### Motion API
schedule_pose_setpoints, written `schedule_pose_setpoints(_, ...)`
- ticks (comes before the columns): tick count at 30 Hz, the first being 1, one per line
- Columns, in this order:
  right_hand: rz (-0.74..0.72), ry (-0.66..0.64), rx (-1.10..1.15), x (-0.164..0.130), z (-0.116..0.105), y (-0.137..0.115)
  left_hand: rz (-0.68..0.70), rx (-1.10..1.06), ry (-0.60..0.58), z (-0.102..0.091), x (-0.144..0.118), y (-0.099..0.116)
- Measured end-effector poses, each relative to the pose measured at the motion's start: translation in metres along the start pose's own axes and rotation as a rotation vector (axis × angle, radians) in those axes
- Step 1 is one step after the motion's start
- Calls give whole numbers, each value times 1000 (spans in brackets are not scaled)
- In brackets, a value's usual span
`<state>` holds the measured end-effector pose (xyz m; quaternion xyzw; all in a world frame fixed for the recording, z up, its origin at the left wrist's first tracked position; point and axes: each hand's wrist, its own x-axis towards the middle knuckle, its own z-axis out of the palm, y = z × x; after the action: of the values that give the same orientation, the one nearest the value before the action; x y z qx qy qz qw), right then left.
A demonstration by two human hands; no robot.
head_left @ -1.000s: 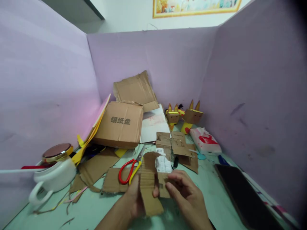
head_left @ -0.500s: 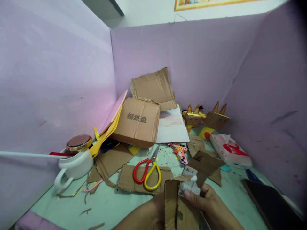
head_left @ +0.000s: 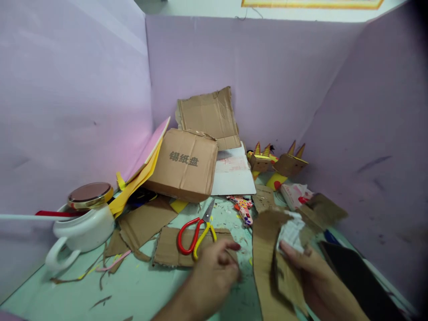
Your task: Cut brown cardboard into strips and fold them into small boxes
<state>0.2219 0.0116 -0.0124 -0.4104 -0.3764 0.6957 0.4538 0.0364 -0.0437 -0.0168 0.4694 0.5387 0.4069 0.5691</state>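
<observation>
Head view: both hands low in the picture, over a green table (head_left: 133, 290) strewn with cardboard offcuts.
Right hand (head_left: 310, 272): closed around a folded cardboard piece (head_left: 267, 258) with a crumpled white label (head_left: 291, 234) stuck to it; the thumb presses just under the label, and the piece stands upright, lifted off the table.
Left hand (head_left: 214, 272): loosely curled and holding nothing, fingertips just beside the yellow handle of the scissors (head_left: 195, 232) (whether they touch it I cannot tell).
Scissors: lying shut on a flat cardboard sheet (head_left: 170, 252), red and yellow handles toward the person, blades pointing away.
Progress, judged: the held piece looks already cut and creased, and the many scraps suggest much cutting is done; the label is on it and partly peeled or crumpled, and the scissors are not yet picked up.
Further out, left: a white teapot (head_left: 83, 229) with a gold lid, and yellow paper sheets (head_left: 137, 174) leaning on the purple wall (head_left: 67, 111).
Further out, middle: a printed cardboard box (head_left: 183, 165).
Further out, right: two horned cardboard figures (head_left: 277, 162), a tissue pack (head_left: 296, 194), and a dark flat object (head_left: 361, 281) at the table edge.
</observation>
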Motion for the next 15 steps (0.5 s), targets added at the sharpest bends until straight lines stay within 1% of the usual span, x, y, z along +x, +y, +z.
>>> schedule_pose_setpoints(1, 1, 76, -3, 6, -3, -7, 140, 226, 152, -15, -7, 3)
schedule_pose_setpoints(2, -8, 150, -19, 13, -5, -14, 263, 461, 239, -30, -14, 5)
schedule_pose_setpoints(3, -34, 201, -44, 21, -6, -20, 357, 662, 305, -44, -20, 6)
schedule_pose_setpoints(4, -47, 209, -82, 31, -5, -24, 410, 805, 322, -57, -24, 5)
schedule_pose_setpoints(5, -44, 180, -143, 42, -2, -26, 426, 906, 311, -67, -28, 2)
schedule_pose_setpoints(7, -64, 177, -247, 64, 8, -26, 399, 1042, 269, -78, -29, -6)
schedule_pose_setpoints(9, -14, 155, -279, 84, 23, -19, 408, 1136, 251, -80, -24, -16)
schedule_pose_setpoints(10, 12, 147, -293, 91, 32, -15, 436, 1177, 253, -79, -20, -22)
schedule_pose_setpoints(12, 30, 132, -322, 98, 49, -3, 534, 1245, 268, -79, -12, -34)
schedule_pose_setpoints(15, 53, 99, -395, 96, 69, 14, 699, 1296, 297, -89, 1, -51)
